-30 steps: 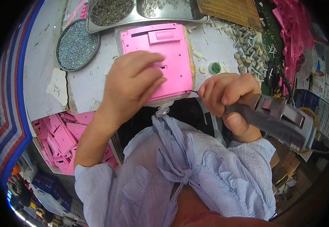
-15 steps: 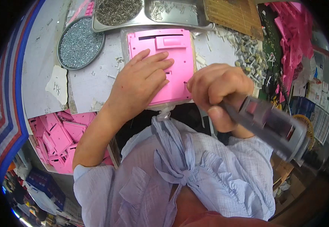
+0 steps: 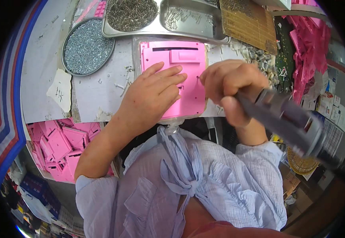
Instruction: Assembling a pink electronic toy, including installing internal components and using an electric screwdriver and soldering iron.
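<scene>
A pink plastic casing (image 3: 190, 97) lies on a clear plastic bag on the worktable, its slot and small screw holes facing up. My left hand (image 3: 152, 93) rests flat on its left part, fingers stretched out and pressing on the surface. At the casing's right edge, beside a small hole, is my right hand (image 3: 234, 81), its fingers wrapped round a dark electric screwdriver (image 3: 293, 123). The tool slants down to the right, blurred. Its tip is hidden by my fingers, so I cannot tell whether it touches a screw.
A round dish of small silver screws (image 3: 87, 47) stands at the left. Behind the casing, a metal tray (image 3: 160, 29) holds springs. Cardboard (image 3: 247, 27) and scattered small parts lie at the right. Pink casings fill a box (image 3: 57, 144) below the table's left edge; more pink parts (image 3: 309, 43) are far right.
The whole view has shifted a little, so the table's things sit lower in it. My left hand stays on the casing, and my right hand still grips the screwdriver at the same edge.
</scene>
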Motion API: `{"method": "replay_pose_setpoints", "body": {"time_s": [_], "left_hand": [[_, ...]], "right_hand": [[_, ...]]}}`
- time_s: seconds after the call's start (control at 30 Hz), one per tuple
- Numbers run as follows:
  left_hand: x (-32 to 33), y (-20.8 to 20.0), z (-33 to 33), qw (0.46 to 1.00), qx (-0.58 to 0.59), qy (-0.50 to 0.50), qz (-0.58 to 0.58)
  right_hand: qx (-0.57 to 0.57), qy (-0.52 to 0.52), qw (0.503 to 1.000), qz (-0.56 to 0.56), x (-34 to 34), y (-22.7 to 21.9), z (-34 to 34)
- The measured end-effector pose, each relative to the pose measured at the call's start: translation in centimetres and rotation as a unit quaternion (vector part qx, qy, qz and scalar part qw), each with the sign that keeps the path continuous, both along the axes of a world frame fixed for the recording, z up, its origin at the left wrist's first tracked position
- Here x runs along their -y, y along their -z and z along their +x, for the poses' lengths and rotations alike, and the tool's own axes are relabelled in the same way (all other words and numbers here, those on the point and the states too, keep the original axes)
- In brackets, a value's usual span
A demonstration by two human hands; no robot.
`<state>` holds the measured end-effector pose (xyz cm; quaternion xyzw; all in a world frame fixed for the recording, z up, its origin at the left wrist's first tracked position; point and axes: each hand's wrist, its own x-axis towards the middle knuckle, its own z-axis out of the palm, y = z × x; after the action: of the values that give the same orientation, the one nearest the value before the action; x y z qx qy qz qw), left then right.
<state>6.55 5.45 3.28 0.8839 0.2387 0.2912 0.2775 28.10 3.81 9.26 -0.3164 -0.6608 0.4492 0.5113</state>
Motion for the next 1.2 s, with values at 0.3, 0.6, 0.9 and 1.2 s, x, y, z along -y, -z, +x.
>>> {"method": "replay_pose_setpoints", "body": {"time_s": [0.3, 0.6, 0.9, 1.2], "left_hand": [[-0.2, -0.5, -0.1, 1.000, -0.003, -0.001, -0.027], [-0.2, -0.3, 0.0, 0.999, 0.015, -0.006, -0.037], [0.1, -0.2, -0.3, 0.995, 0.081, -0.043, -0.046], [-0.5, 0.2, -0.1, 0.998, 0.046, -0.034, 0.011]], "right_hand": [[-0.112, -0.068, 0.991, 0.000, -6.7, -0.8, 2.6], [-0.104, -0.092, 0.989, -0.048, -8.5, 1.8, 2.2], [-0.097, -0.151, 0.983, 0.039, -5.2, -4.6, 1.2], [-0.115, -0.044, 0.992, 0.007, -7.1, -0.5, 2.7]]}}
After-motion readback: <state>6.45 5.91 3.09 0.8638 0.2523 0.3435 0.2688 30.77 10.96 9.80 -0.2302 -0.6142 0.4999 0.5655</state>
